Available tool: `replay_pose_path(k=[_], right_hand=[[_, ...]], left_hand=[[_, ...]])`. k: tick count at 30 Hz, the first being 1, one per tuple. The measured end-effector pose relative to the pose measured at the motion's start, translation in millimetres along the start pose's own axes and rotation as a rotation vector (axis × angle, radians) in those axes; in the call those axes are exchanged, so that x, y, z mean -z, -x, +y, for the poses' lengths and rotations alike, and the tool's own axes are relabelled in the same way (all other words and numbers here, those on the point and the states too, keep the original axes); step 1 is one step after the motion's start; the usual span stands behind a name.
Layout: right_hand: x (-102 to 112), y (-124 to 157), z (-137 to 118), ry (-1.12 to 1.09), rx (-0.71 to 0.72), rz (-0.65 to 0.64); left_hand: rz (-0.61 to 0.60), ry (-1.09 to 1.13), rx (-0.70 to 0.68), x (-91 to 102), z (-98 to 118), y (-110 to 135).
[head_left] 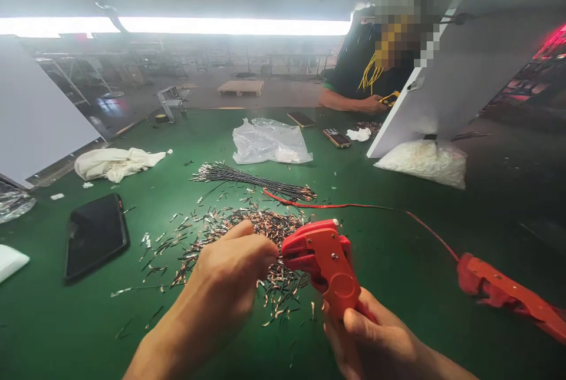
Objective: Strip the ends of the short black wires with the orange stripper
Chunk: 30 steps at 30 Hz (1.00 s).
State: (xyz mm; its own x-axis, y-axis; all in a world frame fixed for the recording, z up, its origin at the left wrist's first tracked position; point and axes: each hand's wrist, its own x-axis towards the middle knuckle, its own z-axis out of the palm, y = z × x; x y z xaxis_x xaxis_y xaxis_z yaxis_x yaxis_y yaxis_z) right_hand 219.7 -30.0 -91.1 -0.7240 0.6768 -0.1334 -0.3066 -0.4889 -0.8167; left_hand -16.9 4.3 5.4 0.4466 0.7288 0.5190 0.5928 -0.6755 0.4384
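Red stripper [335,257] by wire scraps [269,222]; black bundle [256,179] beyond.

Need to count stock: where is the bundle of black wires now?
The bundle of black wires lies on the green table, slightly left of centre in the head view, between the clear plastic bag and the wire clippings.

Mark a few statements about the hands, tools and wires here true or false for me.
1. The right hand grips a red wire stripper. True.
2. The left hand is spread open. False: its fingers are curled in, close to the red wire stripper.
3. A bundle of black wires lies beyond the pile of wire scraps. True.
4. Only one red wire stripper is in view. False: a second stripper shows at the right.
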Motion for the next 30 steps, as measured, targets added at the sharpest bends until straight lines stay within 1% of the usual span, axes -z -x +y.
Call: replay_pose_path(k=[4, 6, 10, 13, 16, 19, 21, 23, 26, 28, 30], right_hand=[[-0.8, 0.2, -3.7, 0.025, -0.004, -0.014], [-1.8, 0.3, -3.4, 0.008, -0.013, 0.002], [-5.3, -0.3, 2.9, -0.12, -0.003, 0.101], [-5.5, -0.9, 7.1, -0.158, 0.02, 0.13], [-2.3, -1.3, 7.6, -0.146, 0.035, 0.089], [0.6, -1.6, 4.2, -0.096, 0.035, 0.023], [0.1, -1.6, 0.2, -0.073, 0.05, -0.011], [-2.3, -1.4, -4.7, -0.065, 0.06, -0.038], [-6.1, -0.7, -10.7, -0.032, 0.016, -0.063], [-6.7, 0.1, -11.8, 0.007, -0.01, -0.072], [-5.4, 1.2, -10.1, 0.031, -0.008, -0.077]], left_hand=[[-0.045, 0.006, 0.029, 0.8, 0.4, 0.3], [-0.059, 0.009, 0.048, -0.3, -1.2, 1.1], [-0.05, 0.019, 0.098, -4.3, -3.4, 2.7], [-0.004, 0.055, 0.125, -7.0, -0.7, 3.0], [0.065, 0.051, 0.103, -8.1, 3.5, 2.3], [0.08, 0.037, 0.073, -6.9, 5.8, 1.2], [0.059, 0.046, 0.056, -5.2, 5.8, 0.9], [0.014, 0.073, 0.058, -3.2, 4.9, 1.3], [-0.051, 0.102, 0.065, -0.9, 3.0, 2.7], [-0.07, 0.088, 0.063, -0.1, 1.9, 3.8], [-0.082, 0.061, 0.058, 0.4, 1.0, 5.1]])
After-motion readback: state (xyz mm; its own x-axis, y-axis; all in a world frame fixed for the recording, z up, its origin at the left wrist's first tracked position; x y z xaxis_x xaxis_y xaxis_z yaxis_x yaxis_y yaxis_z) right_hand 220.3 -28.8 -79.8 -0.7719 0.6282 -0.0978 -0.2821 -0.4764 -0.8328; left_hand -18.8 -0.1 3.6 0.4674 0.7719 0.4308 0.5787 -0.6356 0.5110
